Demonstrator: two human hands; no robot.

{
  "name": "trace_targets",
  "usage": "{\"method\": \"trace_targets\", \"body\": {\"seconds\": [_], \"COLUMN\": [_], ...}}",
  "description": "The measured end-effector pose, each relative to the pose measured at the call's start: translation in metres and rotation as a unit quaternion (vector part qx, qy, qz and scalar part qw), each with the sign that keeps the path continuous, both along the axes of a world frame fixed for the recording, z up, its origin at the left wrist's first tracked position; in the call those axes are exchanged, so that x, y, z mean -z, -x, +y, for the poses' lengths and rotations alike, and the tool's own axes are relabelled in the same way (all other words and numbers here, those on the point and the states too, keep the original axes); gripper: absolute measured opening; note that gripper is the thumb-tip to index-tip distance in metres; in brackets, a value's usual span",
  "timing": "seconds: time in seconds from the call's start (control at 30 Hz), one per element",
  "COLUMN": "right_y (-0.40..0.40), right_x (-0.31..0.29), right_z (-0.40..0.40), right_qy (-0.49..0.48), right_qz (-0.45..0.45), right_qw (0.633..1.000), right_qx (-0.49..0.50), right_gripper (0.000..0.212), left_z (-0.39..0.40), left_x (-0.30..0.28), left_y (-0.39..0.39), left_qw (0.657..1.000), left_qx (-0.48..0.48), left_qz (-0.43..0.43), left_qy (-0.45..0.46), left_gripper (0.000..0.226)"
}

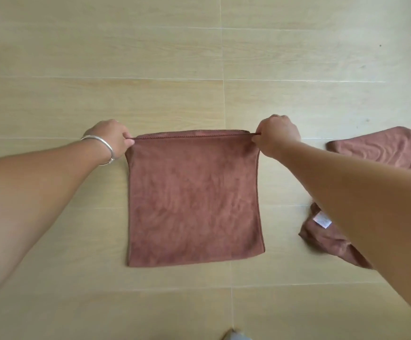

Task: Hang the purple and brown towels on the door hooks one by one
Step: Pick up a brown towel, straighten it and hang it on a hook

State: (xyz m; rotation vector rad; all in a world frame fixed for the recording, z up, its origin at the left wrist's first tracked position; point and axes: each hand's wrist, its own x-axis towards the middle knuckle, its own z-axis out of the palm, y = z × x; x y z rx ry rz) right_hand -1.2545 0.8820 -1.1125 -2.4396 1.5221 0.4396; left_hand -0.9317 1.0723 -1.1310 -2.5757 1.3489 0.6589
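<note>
Left hand [112,138], at about 9 o'clock from the frame centre, pinches the upper left corner of a brown towel [194,200] between thumb and curled fingers; a silver bangle [101,150] circles its wrist. Right hand [276,136], at about 2 o'clock from the centre, pinches the upper right corner of the same towel in like manner, fingers curled tightly around the hem. Between the two hands the top hem is drawn taut in a nearly straight line, and a second edge shows just behind it, so the cloth appears doubled. The brown towel occupies the middle of the view, hanging or lying square below the hands over a pale wood-pattern floor [150,57]; whether its lower edge touches the floor cannot be told. A second brown towel [381,153] lies rumpled on the floor at 3 o'clock, apart from the held one and partly hidden by the right forearm; a white label [321,220] shows on its lower part. At 6 o'clock, on the bottom edge, a small grey shape [236,336] is too cropped to identify.
</note>
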Motion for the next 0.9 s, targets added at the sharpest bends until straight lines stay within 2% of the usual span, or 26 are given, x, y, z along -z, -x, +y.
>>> {"method": "trace_targets", "body": {"seconds": [0.13,0.23,0.27,0.33,0.4,0.5,0.57,0.67,0.77,0.9], "right_y": [-0.010,-0.016,-0.015,-0.003,0.014,0.046,0.066,0.089,0.099,0.119], "right_x": [0.072,0.093,0.093,0.086,0.081,0.090,0.104,0.120,0.122,0.113], "right_z": [-0.022,-0.024,-0.018,0.008,0.045,0.114,0.153,0.177,0.172,0.173], "right_qy": [0.057,0.099,0.105,0.113,0.096,0.037,-0.005,-0.031,-0.038,-0.063], "right_qz": [0.008,-0.082,-0.113,-0.143,-0.157,-0.149,-0.112,-0.053,-0.034,0.001], "right_qw": [0.998,0.991,0.988,0.981,0.968,0.949,0.935,0.923,0.912,0.890], "right_qx": [0.012,0.021,0.007,-0.069,-0.172,-0.277,-0.336,-0.380,-0.407,-0.452], "right_gripper": [0.026,0.033,0.039,0.045,0.046,0.048,0.059,0.072,0.076,0.079], "left_z": [-0.021,-0.025,-0.022,-0.006,0.028,0.094,0.134,0.177,0.196,0.211], "left_x": [0.059,0.087,0.090,0.090,0.082,0.078,0.086,0.102,0.107,0.106], "left_y": [-0.008,-0.011,-0.008,0.010,0.038,0.090,0.118,0.140,0.137,0.116], "left_qw": [0.998,0.989,0.985,0.977,0.969,0.955,0.941,0.902,0.874,0.870], "left_qx": [-0.007,-0.034,-0.046,-0.037,0.041,0.214,0.299,0.420,0.483,0.490], "left_qz": [-0.048,-0.070,-0.067,-0.060,-0.052,-0.032,-0.006,0.008,0.007,0.000], "left_qy": [0.041,0.128,0.154,0.203,0.237,0.203,0.157,0.098,0.062,0.049], "left_gripper": [0.014,0.007,0.011,0.037,0.054,0.064,0.073,0.082,0.087,0.089]}}
